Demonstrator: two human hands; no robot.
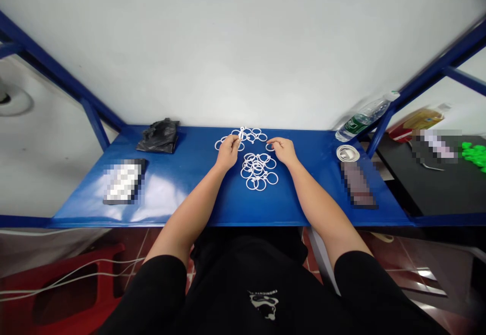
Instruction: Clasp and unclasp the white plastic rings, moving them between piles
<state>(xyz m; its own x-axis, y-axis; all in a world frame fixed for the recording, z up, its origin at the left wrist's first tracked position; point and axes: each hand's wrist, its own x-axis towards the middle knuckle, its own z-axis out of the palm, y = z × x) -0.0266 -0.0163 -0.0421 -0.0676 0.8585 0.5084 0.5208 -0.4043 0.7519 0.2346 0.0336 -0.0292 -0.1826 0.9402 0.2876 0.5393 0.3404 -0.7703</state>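
White plastic rings with small eyelets, looking like curtain rings, lie on the blue tabletop in two groups. One pile of rings is between my forearms, nearer to me. The other group of rings spreads out beyond it, close to the wall. My left hand is closed in a pinch on a white ring, which appears edge-on above the fingertips; a few more rings lie around and partly behind this hand. At the right of the far group, my right hand has its fingers closed on the edge of a single white ring.
A crumpled black plastic bag and a blurred-out phone-like object lie at left. To the right are a leaning water bottle, a white coil and another blurred dark object. Blue metal bars frame both sides.
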